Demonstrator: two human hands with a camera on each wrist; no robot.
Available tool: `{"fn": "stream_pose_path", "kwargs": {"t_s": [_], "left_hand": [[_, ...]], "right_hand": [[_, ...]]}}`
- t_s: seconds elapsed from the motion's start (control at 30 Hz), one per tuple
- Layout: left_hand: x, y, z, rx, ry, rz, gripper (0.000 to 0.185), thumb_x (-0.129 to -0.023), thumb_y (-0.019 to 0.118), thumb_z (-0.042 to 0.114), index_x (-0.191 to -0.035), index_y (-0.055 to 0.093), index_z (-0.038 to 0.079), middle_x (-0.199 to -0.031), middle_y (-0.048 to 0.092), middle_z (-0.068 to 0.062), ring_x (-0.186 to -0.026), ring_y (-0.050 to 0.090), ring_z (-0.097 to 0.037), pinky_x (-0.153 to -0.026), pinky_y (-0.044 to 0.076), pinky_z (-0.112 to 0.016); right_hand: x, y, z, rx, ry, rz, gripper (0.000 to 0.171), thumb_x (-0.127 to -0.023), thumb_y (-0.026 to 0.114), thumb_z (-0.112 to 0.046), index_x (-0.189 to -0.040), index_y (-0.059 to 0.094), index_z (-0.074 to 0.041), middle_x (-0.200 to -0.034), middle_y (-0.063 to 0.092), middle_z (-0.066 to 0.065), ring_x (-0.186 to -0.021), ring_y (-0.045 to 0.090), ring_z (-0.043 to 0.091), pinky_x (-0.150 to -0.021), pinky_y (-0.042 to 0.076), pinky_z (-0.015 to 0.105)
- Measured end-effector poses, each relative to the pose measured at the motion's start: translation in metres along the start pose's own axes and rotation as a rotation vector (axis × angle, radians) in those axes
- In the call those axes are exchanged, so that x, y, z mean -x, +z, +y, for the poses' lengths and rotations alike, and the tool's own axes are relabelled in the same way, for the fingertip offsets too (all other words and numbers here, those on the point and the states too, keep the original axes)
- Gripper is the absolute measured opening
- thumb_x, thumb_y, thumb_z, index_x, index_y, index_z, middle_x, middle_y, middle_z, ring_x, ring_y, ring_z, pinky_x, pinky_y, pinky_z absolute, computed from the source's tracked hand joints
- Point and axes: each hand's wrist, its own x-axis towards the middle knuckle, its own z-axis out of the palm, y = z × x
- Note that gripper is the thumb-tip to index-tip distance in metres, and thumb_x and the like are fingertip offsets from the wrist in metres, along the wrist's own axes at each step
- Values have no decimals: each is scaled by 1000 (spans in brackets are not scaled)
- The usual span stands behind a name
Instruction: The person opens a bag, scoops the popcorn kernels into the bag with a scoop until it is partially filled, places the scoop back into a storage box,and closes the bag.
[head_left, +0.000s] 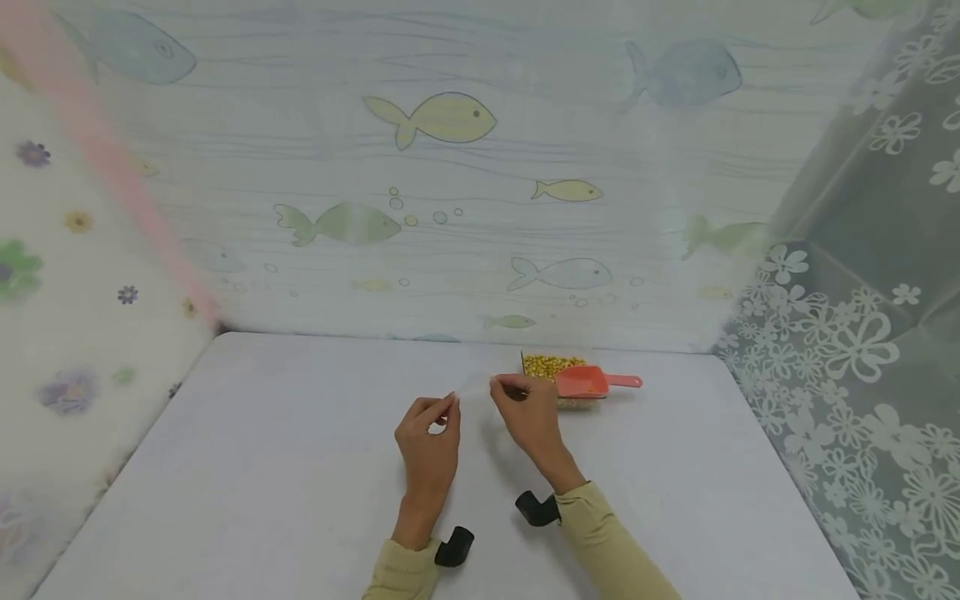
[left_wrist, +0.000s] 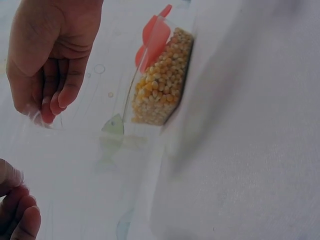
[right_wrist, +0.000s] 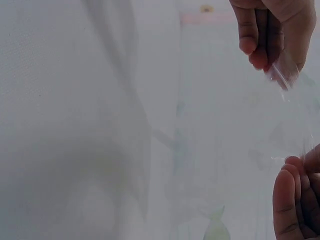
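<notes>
My left hand (head_left: 429, 446) and right hand (head_left: 531, 417) are raised over the white table, a short gap between them. Each pinches one side of a clear plastic bag (head_left: 474, 388) between thumb and fingers. In the right wrist view the bag (right_wrist: 283, 75) shines at the left hand's fingertips. The left wrist view shows its thin film spanning the space between both hands; its outline is faint against the pale background. Nearest to the right hand is a clear box of corn kernels (left_wrist: 159, 90), with a red scoop (head_left: 585, 382) lying across its top.
The white table (head_left: 262, 467) meets a fish-patterned sheet (head_left: 450, 275) at the back. Flower-patterned sheets hang along both sides. A black elbow-shaped piece (head_left: 454, 547) is at the left wrist and another (head_left: 537, 508) at the right. The scoop's handle juts out to the right.
</notes>
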Motion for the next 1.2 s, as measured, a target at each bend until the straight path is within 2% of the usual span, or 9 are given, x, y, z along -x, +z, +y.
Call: {"fn": "stream_pose_path", "kwargs": {"t_s": [0.17, 0.3, 0.4, 0.5, 0.63, 0.8, 0.9, 1.03, 1.2], "left_hand": [[0, -3, 2, 2, -7, -1, 12, -82, 75, -11, -92, 80, -5, -75, 68, -8, -65, 63, -18, -59, 51, -23], [0, -6, 4, 0, -6, 4, 13, -81, 75, -12, -90, 80, -3, -74, 67, -7, -65, 63, -19, -58, 50, -22], [-1, -9, 5, -3, -6, 8, 15, -81, 75, -12, -89, 81, -2, -73, 67, -7, -64, 62, -19, -58, 49, -21], [-1, -11, 6, -9, -8, 4, 15, -81, 75, -12, -89, 81, -1, -72, 67, -7, -64, 62, -19, -57, 48, -21], [0, -14, 6, -24, -27, -4, 13, -81, 75, -11, -89, 80, -2, -73, 68, -7, -64, 61, -18, -57, 48, -20], [0, -17, 6, -18, -70, -19, 12, -82, 75, -11, -89, 80, -3, -74, 68, -7, -65, 62, -18, -57, 48, -19], [1, -17, 6, -8, -92, -32, 13, -82, 75, -11, -91, 80, -3, -75, 68, -7, -64, 61, -17, -56, 49, -20], [1, -15, 7, -9, -81, -29, 13, -82, 75, -11, -92, 80, -3, -74, 68, -7, -63, 61, -17, -55, 49, -21], [0, -15, 9, -31, -63, -26, 13, -82, 76, -10, -91, 80, -3, -73, 68, -6, -62, 61, -16, -55, 49, -19]], "right_hand": [[-2, 0, -8, 3, 36, -9, 8, -89, 74, 2, -93, 78, 8, -82, 75, 19, -74, 72, 31, -64, 55, 21], [-3, -3, -31, -19, 37, -57, 10, -91, 69, 5, -95, 76, 11, -81, 74, 23, -73, 73, 36, -64, 55, 19], [-3, -6, -45, -32, 27, -85, 11, -92, 67, 6, -95, 76, 12, -80, 73, 24, -71, 72, 33, -63, 55, 19], [-3, -7, -50, -35, 33, -95, 12, -92, 67, 6, -95, 75, 14, -80, 73, 24, -72, 72, 36, -63, 54, 18], [-3, -5, -47, -34, 62, -109, 13, -92, 67, 5, -96, 74, 15, -82, 73, 24, -74, 72, 39, -63, 52, 16], [-4, -1, -43, -26, 72, -104, 12, -91, 68, 5, -95, 75, 14, -81, 74, 23, -73, 72, 34, -61, 51, 15], [-6, 3, -29, -26, 92, -106, 12, -91, 69, 4, -96, 75, 13, -82, 74, 24, -73, 72, 34, -61, 51, 15], [-8, 5, -8, -30, 98, -110, 12, -92, 71, -1, -98, 77, 8, -82, 75, 19, -73, 73, 29, -60, 53, 17], [-9, 1, -8, -24, 61, -128, 11, -92, 72, -3, -96, 79, 5, -79, 75, 13, -70, 73, 22, -60, 56, 19]]}}
